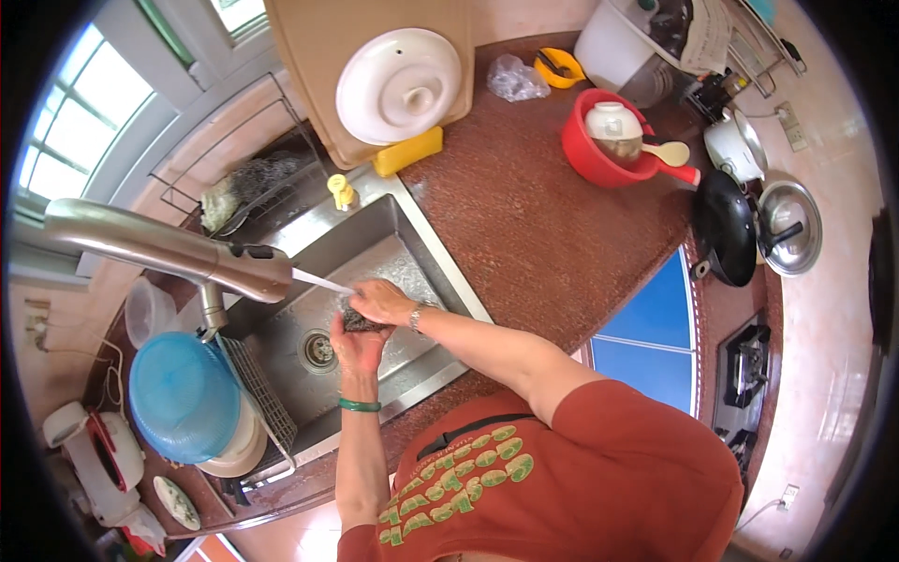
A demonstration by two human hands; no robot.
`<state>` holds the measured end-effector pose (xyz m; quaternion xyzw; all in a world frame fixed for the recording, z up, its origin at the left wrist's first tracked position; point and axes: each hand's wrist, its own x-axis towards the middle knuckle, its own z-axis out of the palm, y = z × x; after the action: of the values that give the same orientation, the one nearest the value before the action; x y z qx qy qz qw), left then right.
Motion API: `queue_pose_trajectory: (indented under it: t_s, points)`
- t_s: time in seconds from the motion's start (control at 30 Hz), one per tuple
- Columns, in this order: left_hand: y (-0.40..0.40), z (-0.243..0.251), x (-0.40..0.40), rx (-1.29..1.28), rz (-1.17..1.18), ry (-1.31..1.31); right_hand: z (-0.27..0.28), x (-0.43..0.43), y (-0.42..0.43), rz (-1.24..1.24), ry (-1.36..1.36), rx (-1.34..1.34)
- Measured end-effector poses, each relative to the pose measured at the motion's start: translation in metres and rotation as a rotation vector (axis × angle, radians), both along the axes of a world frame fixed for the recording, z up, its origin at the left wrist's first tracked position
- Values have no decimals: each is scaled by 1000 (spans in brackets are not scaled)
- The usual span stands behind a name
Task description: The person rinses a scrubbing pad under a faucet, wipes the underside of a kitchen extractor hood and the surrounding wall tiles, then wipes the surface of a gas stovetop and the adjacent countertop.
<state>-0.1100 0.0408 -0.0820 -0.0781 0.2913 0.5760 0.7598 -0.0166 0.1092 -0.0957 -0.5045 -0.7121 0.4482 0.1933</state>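
Note:
Over the steel sink basin (281, 372), both hands hold a dark, mesh-like scrubbing pad (359, 319) between them. My left hand (362, 348) cups it from below, with a green bangle on the wrist. My right hand (381, 302) presses on it from above; a metal band circles that wrist. A white stream of water runs from the brushed-metal faucet (242, 270) onto my right hand. The drain (318, 351) lies just left of my left hand. The underside of the pad is partly hidden by my fingers.
A wire rack (256, 393) stands at the sink's left side beside a blue plastic basket (186, 397). Behind the sink are a yellow-capped bottle (342, 193) and a yellow box-like thing (409, 151). A red colander or basin (590, 158) holding a bowl stands on the countertop (534, 232).

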Motion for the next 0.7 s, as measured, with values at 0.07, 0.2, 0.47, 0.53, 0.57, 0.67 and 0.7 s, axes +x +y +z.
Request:
queue_pose_trajectory:
  t_s: [0.07,0.2,0.47,0.53,0.57,0.67,0.7]
  points:
    - [6,-22,-22,-25,153,47,8,-5,-18,16,184,98]
    - [1,-41,-29,87,156,74,35,-28,-44,42,294,556]
    - [10,-19,-6,-171,54,52,-14,2,-2,24,78,-179]
    - [1,-86,-38,-83,133,54,4,-17,-37,32,270,293]
    - [-11,-135,-44,651,168,-455,32,-27,-50,73,422,463]
    - [2,-47,1,557,-21,-432,65,-9,-24,126,13,354]
    - [6,-33,5,267,0,-166,52,-6,-16,119,24,352]
